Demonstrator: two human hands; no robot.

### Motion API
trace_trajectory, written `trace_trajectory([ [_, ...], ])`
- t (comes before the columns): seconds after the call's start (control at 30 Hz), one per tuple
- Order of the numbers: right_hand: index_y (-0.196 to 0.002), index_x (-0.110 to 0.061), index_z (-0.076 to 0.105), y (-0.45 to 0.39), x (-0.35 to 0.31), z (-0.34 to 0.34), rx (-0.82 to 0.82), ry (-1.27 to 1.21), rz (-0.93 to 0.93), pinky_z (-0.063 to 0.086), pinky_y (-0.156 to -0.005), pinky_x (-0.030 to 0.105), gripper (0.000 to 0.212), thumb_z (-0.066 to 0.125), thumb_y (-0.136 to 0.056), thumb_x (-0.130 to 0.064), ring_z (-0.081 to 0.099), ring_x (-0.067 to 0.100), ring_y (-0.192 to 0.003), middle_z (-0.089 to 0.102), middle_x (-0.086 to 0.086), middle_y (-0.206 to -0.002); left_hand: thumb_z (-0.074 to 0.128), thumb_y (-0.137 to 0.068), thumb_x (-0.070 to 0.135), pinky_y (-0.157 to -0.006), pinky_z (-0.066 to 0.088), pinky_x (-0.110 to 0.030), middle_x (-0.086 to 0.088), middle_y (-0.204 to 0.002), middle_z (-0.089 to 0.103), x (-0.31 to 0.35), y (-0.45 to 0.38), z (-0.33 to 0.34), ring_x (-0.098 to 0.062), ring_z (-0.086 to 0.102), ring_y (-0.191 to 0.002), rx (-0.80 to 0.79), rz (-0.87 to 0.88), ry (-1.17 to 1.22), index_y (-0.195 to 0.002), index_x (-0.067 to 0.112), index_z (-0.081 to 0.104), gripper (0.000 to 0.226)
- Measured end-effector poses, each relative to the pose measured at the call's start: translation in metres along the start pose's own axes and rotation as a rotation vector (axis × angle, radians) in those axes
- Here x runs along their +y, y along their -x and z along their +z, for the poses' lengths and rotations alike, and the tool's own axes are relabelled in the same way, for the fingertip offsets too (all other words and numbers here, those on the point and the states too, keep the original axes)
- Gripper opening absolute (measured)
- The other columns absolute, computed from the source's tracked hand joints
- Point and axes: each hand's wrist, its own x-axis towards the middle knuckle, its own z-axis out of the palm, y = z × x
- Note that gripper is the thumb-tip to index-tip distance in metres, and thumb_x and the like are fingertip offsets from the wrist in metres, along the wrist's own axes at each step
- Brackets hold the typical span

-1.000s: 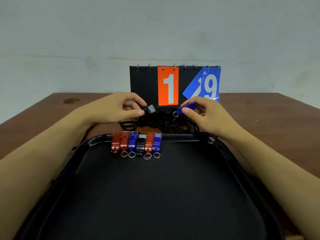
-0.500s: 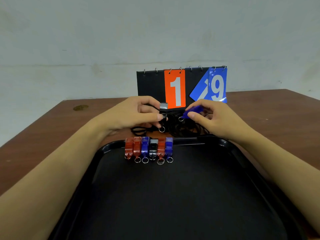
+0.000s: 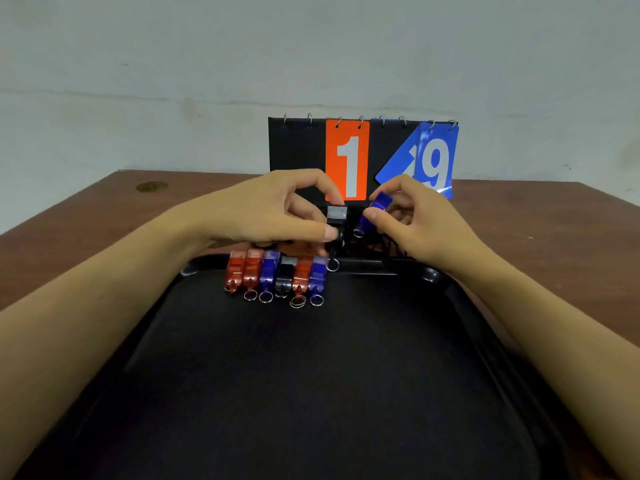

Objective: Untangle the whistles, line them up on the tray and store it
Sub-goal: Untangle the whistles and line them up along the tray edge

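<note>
Several whistles (image 3: 275, 273), red, blue and black, lie side by side in a row at the far edge of the black tray (image 3: 311, 393), key rings toward me. My left hand (image 3: 273, 209) pinches a black whistle (image 3: 336, 218) just above the right end of the row, its ring (image 3: 332, 265) hanging down. My right hand (image 3: 412, 223) pinches a blue whistle (image 3: 374, 213) beside it. A tangle of black cords (image 3: 377, 244) lies on the table behind the tray, partly hidden by my hands.
A flip scoreboard (image 3: 349, 157) showing an orange 1 and a blue 9 stands upright behind the cords, near the wall. The brown wooden table (image 3: 104, 220) extends to both sides of the tray.
My left hand has lifted the black whistle up out of the cord pile and turned it upright, ring hanging down. My right hand has raised the blue whistle slightly.
</note>
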Motion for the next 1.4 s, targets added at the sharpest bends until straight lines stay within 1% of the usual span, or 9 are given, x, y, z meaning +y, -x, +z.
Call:
trace_trajectory([
  [0.07,-0.111,-0.022,0.058,0.0,0.001,0.002,-0.009,-0.006,-0.006,0.047,-0.065,0.008,0.024,0.069,-0.094,-0.035,0.061,-0.007,-0.068,0.069,-0.009,-0.084,0.073,-0.093,0.019,-0.086,0.063,-0.035,-0.013,-0.098,0.08,0.002,0.0,0.003,-0.026,0.079,-0.092,-0.002,0.022,-0.021,-0.124,0.026,0.058,0.035],
  [0.23,-0.11,-0.025,0.056,-0.001,0.002,0.008,-0.022,0.033,-0.004,0.047,-0.063,0.004,0.023,0.068,-0.095,-0.038,0.064,-0.009,-0.072,0.066,-0.015,-0.083,0.073,-0.094,0.023,-0.079,0.059,-0.019,-0.004,-0.09,0.081,0.0,-0.005,0.013,-0.013,0.079,-0.085,-0.018,0.022,-0.132,-0.12,0.024,0.058,0.03],
  [0.43,-0.111,-0.025,0.057,-0.005,0.004,0.003,0.107,0.09,0.064,0.039,-0.058,0.005,0.027,0.065,-0.095,-0.045,0.059,-0.003,-0.066,0.069,-0.008,-0.089,0.072,-0.095,0.029,-0.077,0.054,-0.017,0.002,-0.086,0.08,-0.005,-0.007,0.019,-0.003,0.072,-0.074,-0.011,0.046,-0.248,-0.116,0.027,0.057,0.026],
  [0.53,-0.11,-0.025,0.057,-0.005,0.003,0.001,0.105,0.093,0.069,0.039,-0.057,0.004,0.026,0.065,-0.095,-0.045,0.059,-0.001,-0.066,0.068,-0.008,-0.088,0.072,-0.095,0.028,-0.068,0.046,-0.009,0.003,-0.085,0.08,-0.004,-0.006,0.02,0.001,0.065,-0.066,-0.006,0.053,-0.274,-0.117,0.026,0.057,0.027],
  [0.63,-0.111,-0.022,0.058,-0.005,0.0,0.001,0.092,0.092,0.072,0.039,-0.062,0.011,0.027,0.065,-0.095,-0.043,0.058,-0.001,-0.067,0.066,-0.008,-0.086,0.072,-0.095,0.029,-0.067,0.044,-0.006,0.007,-0.084,0.079,-0.005,-0.006,0.021,0.004,0.064,-0.064,-0.004,0.049,-0.31,-0.115,0.027,0.057,0.025],
  [0.83,-0.11,-0.025,0.055,-0.005,0.001,0.002,0.072,0.117,0.078,0.041,-0.065,0.013,0.026,0.065,-0.095,-0.044,0.059,-0.001,-0.07,0.064,-0.011,-0.084,0.073,-0.094,0.03,-0.066,0.042,-0.005,0.023,-0.078,0.073,-0.007,-0.009,0.021,0.007,0.063,-0.068,-0.005,0.065,-0.364,-0.104,0.03,0.062,0.015],
  [1.1,-0.107,-0.025,0.056,-0.004,0.0,0.002,0.06,0.123,0.08,0.039,-0.064,0.012,0.024,0.065,-0.095,-0.044,0.058,0.0,-0.07,0.061,-0.016,-0.078,0.076,-0.092,0.027,-0.07,0.051,-0.018,-0.004,-0.094,0.075,-0.009,-0.008,0.014,-0.007,0.057,-0.068,-0.023,0.119,-0.31,-0.117,0.03,0.061,0.029],
  [1.27,-0.109,-0.023,0.058,-0.004,0.0,0.001,0.059,0.115,0.086,0.041,-0.065,0.013,0.026,0.066,-0.095,-0.044,0.059,0.002,-0.07,0.063,-0.012,-0.079,0.076,-0.093,0.026,-0.068,0.049,-0.013,-0.001,-0.088,0.078,-0.009,-0.008,0.017,-0.001,0.064,-0.069,-0.037,0.107,-0.319,-0.113,0.026,0.065,0.023],
  [1.4,-0.109,-0.024,0.058,-0.005,0.001,0.002,0.039,0.115,0.096,0.044,-0.068,0.016,0.026,0.066,-0.095,-0.045,0.062,0.005,-0.073,0.067,-0.008,-0.084,0.075,-0.093,0.028,-0.072,0.054,-0.02,0.001,-0.093,0.078,-0.013,-0.011,0.018,-0.019,0.069,-0.078,-0.088,0.092,-0.355,-0.115,0.026,0.066,0.024],
])
